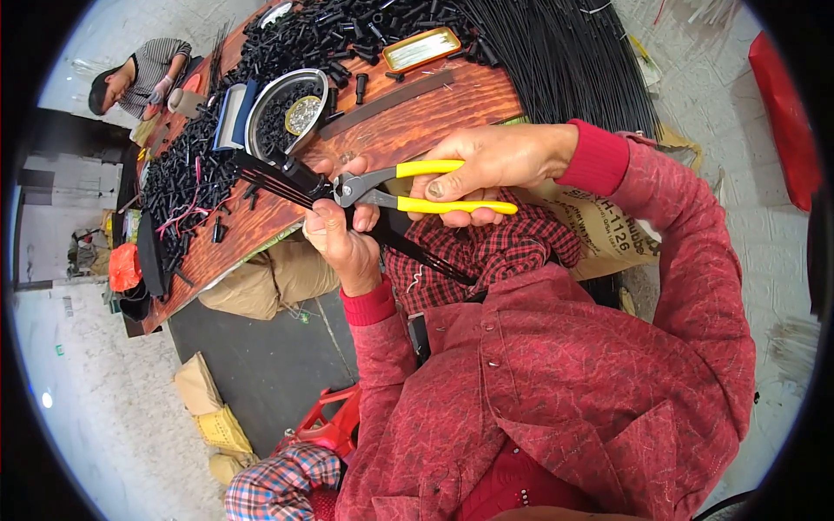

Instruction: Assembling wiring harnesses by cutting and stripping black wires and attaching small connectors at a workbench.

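Observation:
My right hand [486, 169] is closed round the yellow handles of a pair of pliers [456, 207]. The dark jaws of the pliers meet the work at the fingertips of my left hand [347, 247]. That hand pinches a bunch of thin black rods [426, 256], which slant across my lap and come out past the fingers toward the upper left. A black tubular fitting [304, 180] sits by the rods just beyond the fingers. What exactly the jaws bite on is hidden by the fingers.
A wooden table [417, 113] carries heaps of black tubular parts [178, 187], a steel bowl [256, 122], a blue tray [233, 117] and an orange-rimmed tray [421, 49] of thin pale pieces. Long black rods [565, 69] lie at the far right. Another person [143, 78] sits at far left.

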### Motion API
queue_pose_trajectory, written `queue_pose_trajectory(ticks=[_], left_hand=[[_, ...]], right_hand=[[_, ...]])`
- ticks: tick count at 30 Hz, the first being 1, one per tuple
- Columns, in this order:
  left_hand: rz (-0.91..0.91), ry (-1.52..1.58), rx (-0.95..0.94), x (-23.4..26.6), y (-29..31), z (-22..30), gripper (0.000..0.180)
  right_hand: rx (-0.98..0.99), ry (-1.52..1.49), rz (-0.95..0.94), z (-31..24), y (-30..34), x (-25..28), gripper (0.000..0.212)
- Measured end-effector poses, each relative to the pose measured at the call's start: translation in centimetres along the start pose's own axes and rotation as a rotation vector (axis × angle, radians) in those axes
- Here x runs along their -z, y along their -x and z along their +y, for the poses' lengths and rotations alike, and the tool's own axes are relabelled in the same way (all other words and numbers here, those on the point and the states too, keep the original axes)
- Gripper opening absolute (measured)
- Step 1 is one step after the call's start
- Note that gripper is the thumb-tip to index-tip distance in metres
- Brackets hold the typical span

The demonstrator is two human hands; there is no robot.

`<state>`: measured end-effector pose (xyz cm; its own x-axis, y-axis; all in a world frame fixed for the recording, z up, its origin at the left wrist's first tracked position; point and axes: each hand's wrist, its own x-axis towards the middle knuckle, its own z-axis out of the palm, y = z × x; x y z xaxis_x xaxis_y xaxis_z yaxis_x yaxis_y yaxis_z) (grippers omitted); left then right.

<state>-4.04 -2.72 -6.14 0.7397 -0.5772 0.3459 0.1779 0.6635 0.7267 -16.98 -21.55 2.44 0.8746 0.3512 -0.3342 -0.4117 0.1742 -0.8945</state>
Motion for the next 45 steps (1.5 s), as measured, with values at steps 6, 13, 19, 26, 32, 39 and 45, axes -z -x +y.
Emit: queue_pose_trajectory(ticks=[6, 13, 19, 26, 32, 39, 45], left_hand=[[0.016, -0.033, -0.029, -0.5, 0.2, 0.1, 0.047], [0.009, -0.013, -0.023, -0.3, 0.6, 0.3, 0.047], [-0.005, 0.051, -0.001, 0.0, 0.7, 0.2, 0.049], [-0.028, 0.073, 0.005, -0.6, 0.6, 0.5, 0.049], [0.043, -0.056, -0.018, -0.8, 0.7, 0.8, 0.049], [-0.029, 0.021, 0.006, -1.2, 0.4, 0.6, 0.045], [-0.024, 0.020, 0.005, -1.1, 0.4, 0.5, 0.046]], right_hand=[[-0.013, 0.011, -0.032, -0.1, 0.5, -0.2, 0.036], [-0.031, -0.381, -0.168, 1.1, 0.5, -1.9, 0.041], [-0.004, -0.362, -0.120, 1.7, 0.7, -2.6, 0.039], [0.129, -0.230, -0.203, 5.4, -1.5, -0.8, 0.044], [0.114, -0.053, -0.101, 3.1, 0.2, -0.7, 0.050], [0.070, 0.097, 0.000, 0.2, 1.4, 0.6, 0.042], [0.001, 0.182, -0.041, -1.3, 1.4, 0.8, 0.040]])
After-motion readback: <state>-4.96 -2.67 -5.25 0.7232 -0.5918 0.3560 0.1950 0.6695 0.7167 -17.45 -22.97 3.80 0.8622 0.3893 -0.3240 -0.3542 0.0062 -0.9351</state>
